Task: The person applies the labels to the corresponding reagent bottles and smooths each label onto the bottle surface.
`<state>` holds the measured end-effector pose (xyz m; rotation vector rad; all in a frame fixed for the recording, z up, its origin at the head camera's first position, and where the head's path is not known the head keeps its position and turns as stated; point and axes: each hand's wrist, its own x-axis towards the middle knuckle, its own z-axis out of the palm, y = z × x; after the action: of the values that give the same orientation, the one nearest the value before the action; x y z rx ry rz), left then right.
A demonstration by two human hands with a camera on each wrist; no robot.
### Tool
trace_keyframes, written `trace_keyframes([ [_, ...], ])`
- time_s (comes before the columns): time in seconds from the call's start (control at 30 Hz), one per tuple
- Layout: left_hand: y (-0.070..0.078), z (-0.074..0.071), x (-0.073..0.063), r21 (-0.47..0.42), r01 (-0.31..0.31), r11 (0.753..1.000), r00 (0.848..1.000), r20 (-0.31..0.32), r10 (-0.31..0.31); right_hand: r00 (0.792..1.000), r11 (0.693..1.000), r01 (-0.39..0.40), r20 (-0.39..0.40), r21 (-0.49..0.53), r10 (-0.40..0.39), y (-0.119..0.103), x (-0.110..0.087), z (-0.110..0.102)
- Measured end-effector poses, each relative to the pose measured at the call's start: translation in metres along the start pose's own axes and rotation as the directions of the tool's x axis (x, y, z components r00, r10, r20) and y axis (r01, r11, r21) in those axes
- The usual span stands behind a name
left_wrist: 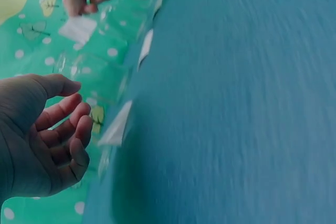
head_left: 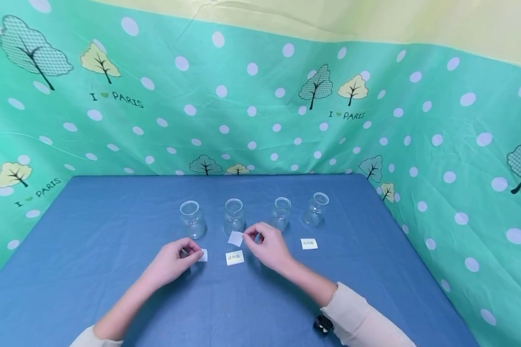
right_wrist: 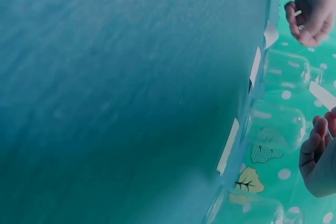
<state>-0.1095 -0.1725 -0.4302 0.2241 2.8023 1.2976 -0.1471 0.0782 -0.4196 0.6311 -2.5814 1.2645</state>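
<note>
My right hand pinches the edge of a small white paper slip, held up in front of the second glass jar from the left. Beside the leftmost jar, my left hand hovers with loosely bent fingers. In the left wrist view its thumb and fingers stand apart with nothing between them. Just past those fingertips, another white slip stands on the table. A note with handwritten characters lies between the hands. A second written note lies right of my right hand.
Two more glass jars, one behind my right hand and one at the right, continue the row. A blue cloth covers the table. Green dotted curtain hangs behind. A small black device is by my right cuff.
</note>
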Motion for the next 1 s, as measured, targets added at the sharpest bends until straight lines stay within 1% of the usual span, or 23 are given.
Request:
trace_keyframes([
  [0.1,0.009,0.003,0.002,-0.056,-0.001,0.998,1.0,0.02,0.002,1.0,0.999,0.029,0.008,-0.03,-0.029,-0.002,0.0,0.005],
  [0.23,0.017,0.008,0.005,-0.115,-0.03,0.993,0.999,0.016,0.032,0.998,0.996,0.063,0.025,-0.067,-0.061,-0.005,-0.001,0.009],
  [0.27,0.019,0.009,0.006,-0.125,-0.033,0.992,0.999,0.014,0.035,0.997,0.994,0.08,0.026,-0.08,-0.078,-0.005,-0.002,0.01],
  [0.37,0.022,0.013,0.008,-0.165,-0.015,0.986,1.0,0.016,0.018,0.989,0.982,0.147,0.019,-0.114,-0.146,-0.007,-0.002,0.012],
  [0.47,0.025,0.015,0.009,-0.206,0.01,0.979,1.0,0.018,-0.006,0.973,0.962,0.227,0.002,-0.15,-0.229,-0.008,-0.003,0.013],
  [0.53,0.028,0.015,0.009,-0.229,0.015,0.973,1.0,0.016,-0.011,0.957,0.942,0.282,-0.008,-0.181,-0.288,-0.008,-0.003,0.014],
  [0.6,0.03,0.015,0.01,-0.246,0.02,0.969,1.0,0.013,-0.017,0.936,0.916,0.341,-0.015,-0.213,-0.352,-0.008,-0.003,0.014],
  [0.73,0.031,0.016,0.01,-0.297,0.041,0.954,0.999,0.009,-0.04,0.874,0.844,0.459,-0.028,-0.277,-0.485,-0.008,-0.002,0.015],
  [0.83,0.031,0.017,0.011,-0.336,0.052,0.94,0.998,0.0,-0.055,0.832,0.793,0.516,-0.031,-0.323,-0.554,-0.009,-0.002,0.016],
  [0.9,0.031,0.017,0.011,-0.35,0.052,0.935,0.998,-0.011,-0.06,0.814,0.763,0.533,-0.027,-0.366,-0.581,-0.011,-0.002,0.017],
  [1.0,0.032,0.017,0.012,-0.355,0.05,0.933,0.998,-0.021,-0.062,0.803,0.734,0.541,-0.008,-0.41,-0.596,-0.012,-0.002,0.017],
])
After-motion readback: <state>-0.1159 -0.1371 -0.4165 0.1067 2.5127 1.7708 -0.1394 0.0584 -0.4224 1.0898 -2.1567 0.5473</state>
